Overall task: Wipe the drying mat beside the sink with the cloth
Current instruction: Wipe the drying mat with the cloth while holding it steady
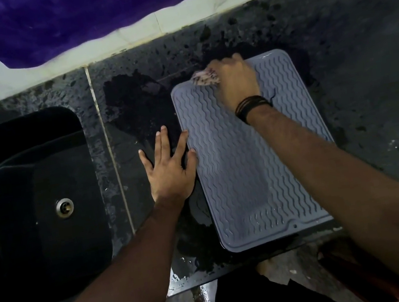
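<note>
A grey drying mat with wavy ridges lies on the dark counter to the right of the sink. At the mat's far edge my right hand grips a bunched pale cloth and presses it onto the mat. Most of the cloth is hidden under the fingers. My left hand lies flat with fingers spread on the counter, its thumb and forefinger touching the mat's left edge.
A black sink with a metal drain sits at the left. The speckled counter is wet around the mat, with water near its front edge. White tiles and a purple cloth line the back.
</note>
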